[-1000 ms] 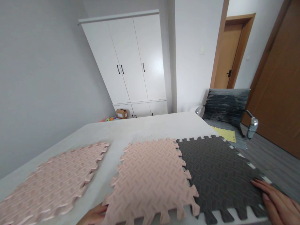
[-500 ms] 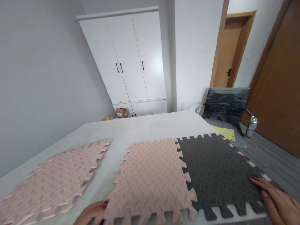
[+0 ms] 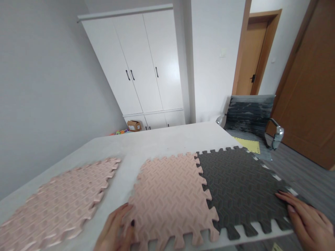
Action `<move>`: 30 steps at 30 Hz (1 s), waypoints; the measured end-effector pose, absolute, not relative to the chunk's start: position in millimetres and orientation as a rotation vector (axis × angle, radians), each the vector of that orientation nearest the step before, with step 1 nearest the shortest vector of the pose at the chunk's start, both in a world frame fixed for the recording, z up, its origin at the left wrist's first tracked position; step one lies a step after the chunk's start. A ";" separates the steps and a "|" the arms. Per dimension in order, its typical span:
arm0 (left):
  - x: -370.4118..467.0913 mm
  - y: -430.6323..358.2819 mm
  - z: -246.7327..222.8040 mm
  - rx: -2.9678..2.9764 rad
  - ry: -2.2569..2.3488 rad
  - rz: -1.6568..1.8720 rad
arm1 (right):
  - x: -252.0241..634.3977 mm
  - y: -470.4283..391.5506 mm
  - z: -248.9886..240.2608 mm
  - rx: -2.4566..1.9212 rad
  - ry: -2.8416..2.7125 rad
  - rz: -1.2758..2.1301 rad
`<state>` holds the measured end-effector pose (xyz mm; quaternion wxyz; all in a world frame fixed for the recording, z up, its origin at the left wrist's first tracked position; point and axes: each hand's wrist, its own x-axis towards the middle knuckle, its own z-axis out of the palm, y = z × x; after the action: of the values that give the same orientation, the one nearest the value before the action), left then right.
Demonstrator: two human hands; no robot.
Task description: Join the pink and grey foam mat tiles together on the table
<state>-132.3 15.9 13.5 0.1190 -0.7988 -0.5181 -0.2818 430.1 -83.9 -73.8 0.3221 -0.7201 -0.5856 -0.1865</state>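
Note:
A pink foam puzzle mat [image 3: 170, 195] lies on the white table [image 3: 162, 143], its toothed right edge interlocked with a dark grey foam mat [image 3: 240, 184]. My left hand [image 3: 117, 230] rests at the pink mat's near left corner, fingers on its edge. My right hand [image 3: 306, 218] lies flat on the grey mat's near right corner, fingers stretched out. Neither hand grips anything. A second pink mat [image 3: 60, 202] lies apart on the table's left side.
A grey office chair [image 3: 251, 120] with a yellow sheet [image 3: 247, 144] on its seat stands at the table's far right. Behind are a white wardrobe [image 3: 138, 66], a small cardboard box [image 3: 134, 125] on the floor, and wooden doors [image 3: 311, 90] at right.
My left hand has come further up onto the table beside the pink mat's corner. The joined mats have shifted slightly. My right hand has stayed on the grey mat.

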 end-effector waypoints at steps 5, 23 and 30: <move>-16.4 17.0 13.9 -2.464 -1.014 -0.782 | 424.4 -85.0 -71.1 -1.899 -1.528 -0.479; 65.8 5.4 -43.6 -2.338 -0.964 -0.862 | 413.2 -84.2 -66.6 -1.980 -1.437 -0.435; 78.1 -6.3 -45.6 -2.278 -0.951 -0.864 | 410.4 -83.4 -64.5 -1.998 -1.439 -0.446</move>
<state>78.1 -6.3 -45.6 0.2601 -0.8410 -0.3513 -0.3189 410.4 -83.4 -64.5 0.3140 -0.7580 -0.5460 -0.1691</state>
